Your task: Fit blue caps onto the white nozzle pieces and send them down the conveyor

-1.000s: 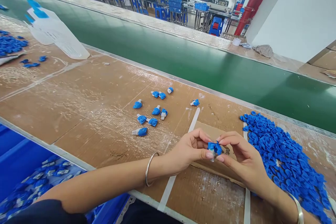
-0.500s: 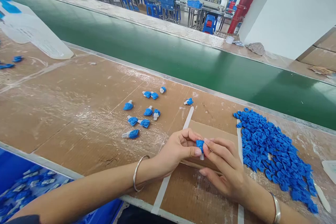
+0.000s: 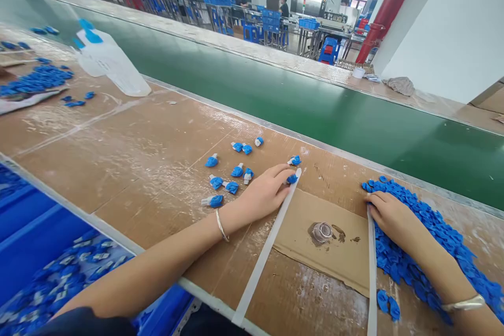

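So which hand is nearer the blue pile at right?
Right: the right hand is at the left edge of the blue pile; the left hand is across the cardboard sheet from it.

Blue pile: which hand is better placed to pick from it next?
Probably right: the right hand is at the left edge of the blue pile; the left hand is across the cardboard sheet from it, at a separate blue piece.

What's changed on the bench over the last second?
The two hands have parted. The left hand has moved left and away from the person, with a blue piece at its fingertips; whether it is released is unclear. The right hand let go of that piece and went right to the pile, uncovering the small clear cup. The loose pieces at left stayed put.
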`<act>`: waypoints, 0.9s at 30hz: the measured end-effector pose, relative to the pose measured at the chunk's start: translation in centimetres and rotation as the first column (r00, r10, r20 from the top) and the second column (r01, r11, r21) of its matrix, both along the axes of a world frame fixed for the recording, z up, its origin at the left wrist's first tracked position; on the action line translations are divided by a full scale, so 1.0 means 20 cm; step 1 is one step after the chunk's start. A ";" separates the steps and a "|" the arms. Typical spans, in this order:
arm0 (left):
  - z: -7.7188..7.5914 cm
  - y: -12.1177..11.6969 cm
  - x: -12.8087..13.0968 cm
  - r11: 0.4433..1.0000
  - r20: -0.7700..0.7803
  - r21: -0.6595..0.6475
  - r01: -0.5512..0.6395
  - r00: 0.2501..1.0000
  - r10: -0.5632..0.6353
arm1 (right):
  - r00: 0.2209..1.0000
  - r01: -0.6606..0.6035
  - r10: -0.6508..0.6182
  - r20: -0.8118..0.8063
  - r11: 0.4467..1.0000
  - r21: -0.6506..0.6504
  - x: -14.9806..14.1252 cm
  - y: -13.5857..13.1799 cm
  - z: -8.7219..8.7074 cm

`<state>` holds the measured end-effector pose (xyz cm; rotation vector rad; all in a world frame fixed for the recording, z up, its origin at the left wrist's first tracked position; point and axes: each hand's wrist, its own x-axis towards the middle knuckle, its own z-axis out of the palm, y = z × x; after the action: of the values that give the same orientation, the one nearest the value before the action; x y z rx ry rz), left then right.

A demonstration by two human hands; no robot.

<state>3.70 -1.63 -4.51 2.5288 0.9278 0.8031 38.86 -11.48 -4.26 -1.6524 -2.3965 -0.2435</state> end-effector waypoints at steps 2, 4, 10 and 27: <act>0.02 0.06 -0.03 0.989 -0.074 0.067 -0.128 0.988 0.133 | 0.991 0.041 -0.051 -0.127 0.996 -0.077 -0.02 0.00 0.02; 0.06 0.13 -0.06 0.954 -0.197 0.098 -0.282 0.935 0.297 | 0.960 0.074 -0.116 -0.256 0.983 -0.170 -0.04 0.00 0.04; 0.16 0.42 -0.08 0.897 -0.353 0.064 -0.438 0.831 0.430 | 0.960 -0.004 -0.030 -0.279 0.993 -0.121 -0.05 0.02 0.02; 0.23 -0.02 0.08 0.355 0.539 -0.841 0.409 0.694 0.477 | 0.937 -0.151 0.125 -0.327 0.987 -0.055 -0.23 -0.07 0.13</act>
<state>5.38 -1.97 0.18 0.9469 0.7723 0.8099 34.33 -12.89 -1.67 -1.4170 -2.2798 0.1396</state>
